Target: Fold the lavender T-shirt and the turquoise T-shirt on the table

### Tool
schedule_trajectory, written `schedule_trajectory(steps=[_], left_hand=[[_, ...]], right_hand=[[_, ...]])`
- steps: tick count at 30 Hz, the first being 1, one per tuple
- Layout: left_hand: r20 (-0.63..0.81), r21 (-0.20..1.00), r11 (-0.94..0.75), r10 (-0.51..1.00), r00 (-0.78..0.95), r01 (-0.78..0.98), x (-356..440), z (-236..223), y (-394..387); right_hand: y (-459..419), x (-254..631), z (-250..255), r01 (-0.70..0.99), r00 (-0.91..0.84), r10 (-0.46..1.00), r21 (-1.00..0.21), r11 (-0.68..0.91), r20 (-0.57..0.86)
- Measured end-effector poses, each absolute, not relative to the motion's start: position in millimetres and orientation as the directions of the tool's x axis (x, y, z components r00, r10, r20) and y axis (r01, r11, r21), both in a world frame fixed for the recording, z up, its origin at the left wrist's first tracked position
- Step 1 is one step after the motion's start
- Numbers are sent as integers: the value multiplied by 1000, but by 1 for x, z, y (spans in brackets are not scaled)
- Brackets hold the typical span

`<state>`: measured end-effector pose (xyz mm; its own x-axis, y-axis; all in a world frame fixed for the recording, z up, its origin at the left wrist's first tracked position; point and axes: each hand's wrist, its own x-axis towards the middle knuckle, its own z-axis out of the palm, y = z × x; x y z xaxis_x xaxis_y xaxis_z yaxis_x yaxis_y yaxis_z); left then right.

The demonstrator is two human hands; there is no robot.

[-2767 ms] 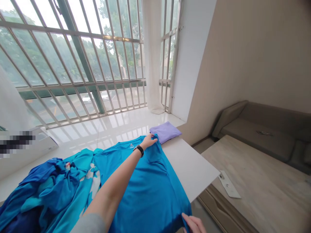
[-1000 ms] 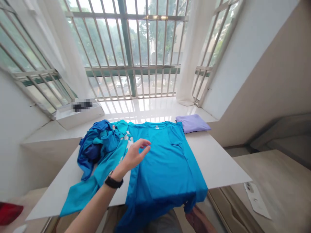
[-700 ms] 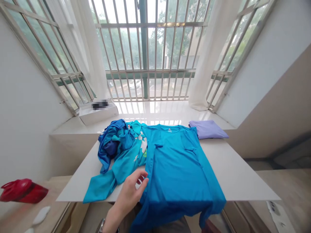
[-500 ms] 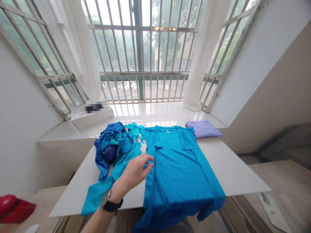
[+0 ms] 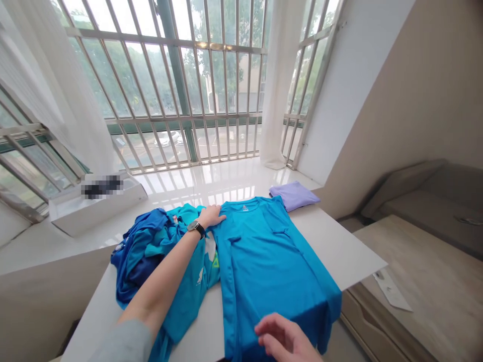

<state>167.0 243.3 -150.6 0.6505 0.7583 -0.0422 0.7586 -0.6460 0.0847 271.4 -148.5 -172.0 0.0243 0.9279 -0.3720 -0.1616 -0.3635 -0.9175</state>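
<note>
A bright blue T-shirt (image 5: 264, 256) lies flat on the white board (image 5: 339, 246), both sides folded inward, its hem hanging over the near edge. My left hand (image 5: 211, 216), a black watch on its wrist, reaches to the shirt's far left shoulder beside the collar, fingers closed on the fabric there. My right hand (image 5: 285, 337) hovers low over the shirt's near hem, fingers loosely spread, holding nothing I can see.
A heap of blue and teal garments (image 5: 158, 251) lies left of the shirt. A folded lilac cloth (image 5: 294, 195) sits at the far right corner. A white box (image 5: 94, 203) rests on the glossy windowsill. A wooden surface (image 5: 415, 286) with a paper tag stands right.
My left hand has travelled from the shirt's middle left edge up to the far shoulder by the collar. My right hand has come back into view near the hem. The camera turned slightly.
</note>
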Motion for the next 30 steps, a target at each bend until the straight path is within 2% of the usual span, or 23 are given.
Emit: schedule_trajectory(steps=[3,10,16,20,23,26,30], left_hand=[[-25,89,-644,761,648,760,167,-157,244],[52,119,-623,782,621,773,164,-152,228],[88,43,-569,821,564,821,166,-144,220],[87,-5,-570,818,568,821,170,-139,225],[85,-27,-572,816,572,820,172,-140,228],[79,-34,-572,816,573,820,173,-144,228],[61,-27,-565,823,565,825,171,-150,226]], right_hand=[[-101,259,-167,-138,50,972,-965,-223,-231],[-51,256,-154,26,-231,942,-969,-245,-244],[-52,253,-154,260,-267,929,-947,-187,-257],[-59,248,-154,339,-306,921,-932,-129,-239],[-73,245,-156,331,-329,909,-933,-145,-258],[-93,242,-162,285,-308,894,-928,-240,-326],[-122,234,-181,42,-266,864,-900,-434,-429]])
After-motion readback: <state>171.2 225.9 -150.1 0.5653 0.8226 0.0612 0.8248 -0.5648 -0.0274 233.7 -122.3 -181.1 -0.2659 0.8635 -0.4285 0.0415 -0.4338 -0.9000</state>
